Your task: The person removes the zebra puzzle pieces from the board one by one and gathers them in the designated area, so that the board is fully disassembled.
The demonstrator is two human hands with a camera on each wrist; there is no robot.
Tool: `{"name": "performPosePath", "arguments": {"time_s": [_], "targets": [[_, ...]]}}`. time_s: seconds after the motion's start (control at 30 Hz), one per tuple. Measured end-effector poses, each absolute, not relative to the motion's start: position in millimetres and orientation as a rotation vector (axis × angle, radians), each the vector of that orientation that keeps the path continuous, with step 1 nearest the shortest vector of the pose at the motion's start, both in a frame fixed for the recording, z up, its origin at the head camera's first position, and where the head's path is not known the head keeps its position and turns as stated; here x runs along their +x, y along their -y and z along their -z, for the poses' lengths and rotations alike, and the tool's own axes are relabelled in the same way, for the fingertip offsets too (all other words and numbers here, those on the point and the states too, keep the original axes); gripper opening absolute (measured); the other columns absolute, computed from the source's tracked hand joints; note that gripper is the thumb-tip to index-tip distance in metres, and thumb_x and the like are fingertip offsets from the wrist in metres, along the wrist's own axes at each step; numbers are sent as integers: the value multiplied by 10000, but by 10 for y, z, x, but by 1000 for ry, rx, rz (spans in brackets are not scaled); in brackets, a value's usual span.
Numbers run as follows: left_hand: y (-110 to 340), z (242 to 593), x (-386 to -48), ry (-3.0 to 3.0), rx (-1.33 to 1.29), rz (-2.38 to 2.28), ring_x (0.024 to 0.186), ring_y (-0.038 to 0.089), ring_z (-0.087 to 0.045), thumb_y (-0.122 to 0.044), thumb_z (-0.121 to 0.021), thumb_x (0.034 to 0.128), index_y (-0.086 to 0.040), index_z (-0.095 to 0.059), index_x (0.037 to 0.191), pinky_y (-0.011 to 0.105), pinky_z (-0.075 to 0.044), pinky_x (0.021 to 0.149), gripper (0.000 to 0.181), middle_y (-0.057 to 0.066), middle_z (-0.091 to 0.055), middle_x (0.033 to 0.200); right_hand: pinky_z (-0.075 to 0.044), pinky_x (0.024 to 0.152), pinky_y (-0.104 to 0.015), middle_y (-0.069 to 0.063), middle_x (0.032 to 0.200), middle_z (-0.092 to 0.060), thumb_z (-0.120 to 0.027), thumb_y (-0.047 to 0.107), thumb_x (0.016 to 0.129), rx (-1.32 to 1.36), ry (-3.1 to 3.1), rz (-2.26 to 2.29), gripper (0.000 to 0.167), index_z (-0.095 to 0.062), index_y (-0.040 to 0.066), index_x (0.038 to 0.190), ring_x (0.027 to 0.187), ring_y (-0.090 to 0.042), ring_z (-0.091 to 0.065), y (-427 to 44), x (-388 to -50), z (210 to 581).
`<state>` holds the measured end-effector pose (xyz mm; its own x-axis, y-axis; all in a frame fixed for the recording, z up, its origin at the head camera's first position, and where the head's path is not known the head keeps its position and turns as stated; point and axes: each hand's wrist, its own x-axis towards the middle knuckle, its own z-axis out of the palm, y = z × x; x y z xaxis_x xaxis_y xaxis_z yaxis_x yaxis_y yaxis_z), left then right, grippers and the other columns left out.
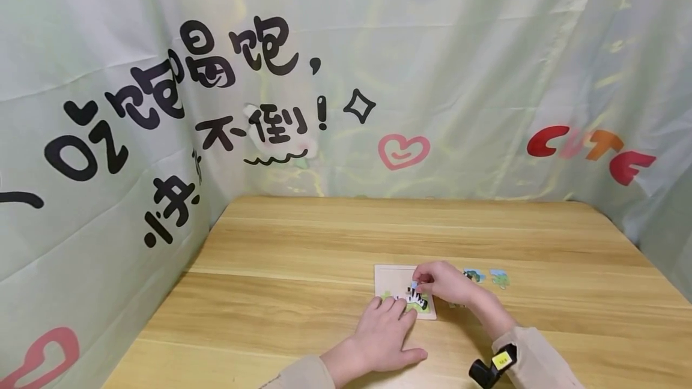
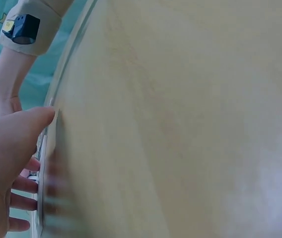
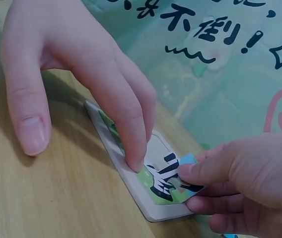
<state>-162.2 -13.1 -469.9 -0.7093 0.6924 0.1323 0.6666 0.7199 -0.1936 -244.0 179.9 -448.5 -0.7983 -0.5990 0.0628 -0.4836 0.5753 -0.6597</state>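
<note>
A pale puzzle board [image 1: 390, 275] with a raised rim lies on the table. Zebra-and-grass puzzle pieces [image 3: 156, 184] fill its near part, while the far part shows bare backing. My left hand [image 1: 382, 334] rests at the board's near edge, its fingertips on the pieces and its thumb spread aside. Over the board's right side, my right hand [image 1: 446, 284] pinches a puzzle piece [image 3: 188, 159] with blue and black-and-white stripes between thumb and fingers. That piece is low against the laid pieces; whether it is seated I cannot tell. In the left wrist view the board shows only edge-on.
Loose puzzle pieces lie right of the board: a blue-and-green one [image 1: 500, 278], another [image 1: 476, 275] beside the right hand, and one [image 1: 456, 305] partly under the right wrist. The wooden table [image 1: 281, 257] meets a printed curtain [image 1: 459, 107] behind.
</note>
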Motion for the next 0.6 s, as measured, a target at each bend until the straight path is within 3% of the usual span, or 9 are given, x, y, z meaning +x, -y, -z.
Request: {"name": "performPosePath", "arguments": {"time_s": [0.43,0.6], "targets": [[85,4666,-1666,2787,-1067,-143,1009,109,-450,-704,-381,838,-288,-504,1313,321,-371,856,643,-51,-519,1149,-371,556,-231,91,674,-459,-566,40,894,-1009,-2606,953,129,-542,150,831,607,-40,-420,-1847,-2408,4455],[88,4676,-1647,2788,-1067,-168,1011,113,-448,-702,-388,836,-286,-497,1324,312,-368,850,650,-45,-520,1146,-388,558,-238,52,699,-514,-562,70,908,-955,-2575,1028,86,-542,129,851,611,-50,-442,-1893,-2378,4441]]}}
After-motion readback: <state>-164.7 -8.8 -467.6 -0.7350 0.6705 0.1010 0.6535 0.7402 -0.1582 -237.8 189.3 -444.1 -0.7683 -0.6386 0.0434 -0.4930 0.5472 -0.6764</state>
